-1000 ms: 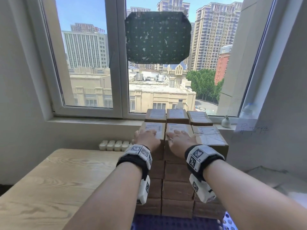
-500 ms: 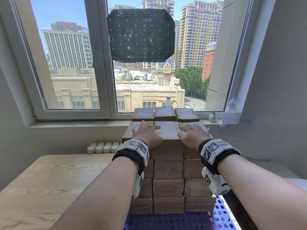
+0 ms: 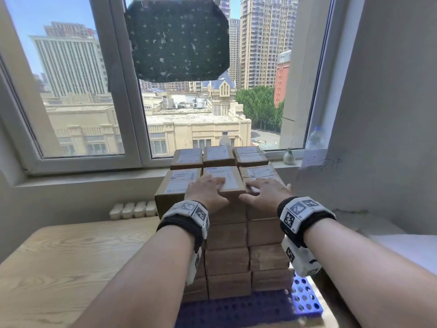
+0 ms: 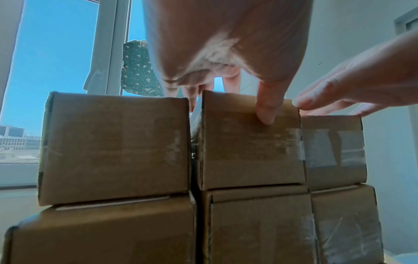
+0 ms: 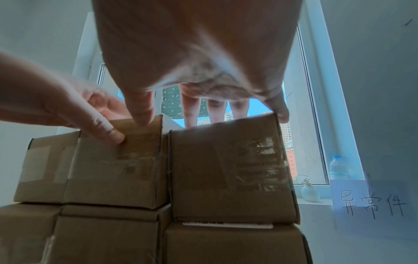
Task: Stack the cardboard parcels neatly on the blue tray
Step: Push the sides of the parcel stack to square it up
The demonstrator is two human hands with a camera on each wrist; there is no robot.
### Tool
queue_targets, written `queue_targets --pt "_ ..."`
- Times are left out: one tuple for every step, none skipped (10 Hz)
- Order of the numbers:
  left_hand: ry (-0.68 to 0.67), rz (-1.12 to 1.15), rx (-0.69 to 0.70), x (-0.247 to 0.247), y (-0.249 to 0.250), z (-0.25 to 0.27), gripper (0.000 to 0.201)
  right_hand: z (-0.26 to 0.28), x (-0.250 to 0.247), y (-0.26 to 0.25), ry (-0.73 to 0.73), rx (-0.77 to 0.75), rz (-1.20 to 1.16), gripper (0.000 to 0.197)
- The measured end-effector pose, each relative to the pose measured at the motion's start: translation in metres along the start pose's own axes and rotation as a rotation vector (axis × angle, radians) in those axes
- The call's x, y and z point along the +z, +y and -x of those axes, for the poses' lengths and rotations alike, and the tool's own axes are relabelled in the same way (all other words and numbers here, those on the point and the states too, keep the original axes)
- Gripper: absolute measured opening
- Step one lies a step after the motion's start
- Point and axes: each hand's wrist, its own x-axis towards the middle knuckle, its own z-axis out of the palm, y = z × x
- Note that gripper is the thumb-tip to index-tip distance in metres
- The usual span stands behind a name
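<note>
Brown cardboard parcels (image 3: 227,261) stand in three columns, several layers high, on the blue perforated tray (image 3: 305,299). A lower back row (image 3: 218,153) stands behind them. My left hand (image 3: 208,192) lies on the labelled middle top parcel (image 3: 224,174). Its fingers rest flat on top while the thumb (image 4: 268,107) presses the front face (image 4: 248,151). My right hand (image 3: 267,192) rests flat on the right top parcel (image 3: 260,172), fingers (image 5: 212,107) over the top edge, thumb (image 5: 140,114) touching the middle parcel's corner. The middle parcel sits slightly higher than its right neighbour.
A light wooden table (image 3: 71,256) lies to the left of the tray. Behind the stack runs the window sill (image 3: 94,178), holding a small white vase (image 3: 289,157) and a water bottle (image 3: 315,138). A handwritten paper (image 3: 319,164) hangs on the right wall.
My left hand has shifted from the left top parcel to the middle one. My right hand went from the middle parcel to the right one. The head view has drifted sideways and closer.
</note>
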Motion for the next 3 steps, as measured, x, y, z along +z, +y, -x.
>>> queue_targets --pt "0.007 0.012 -0.004 -0.0004 0.001 -0.0007 0.07 -0.0009 0.0004 0.0008 0.019 -0.003 0.003 0.064" --pt "-0.005 0.022 -0.012 0.0001 0.0016 0.0005 0.07 -0.0021 0.0025 0.0005 0.01 0.0 0.004 0.061" --pt "-0.014 0.026 -0.02 -0.0024 0.0018 -0.0028 0.07 -0.001 -0.0008 -0.0053 0.045 -0.015 -0.009 0.054"
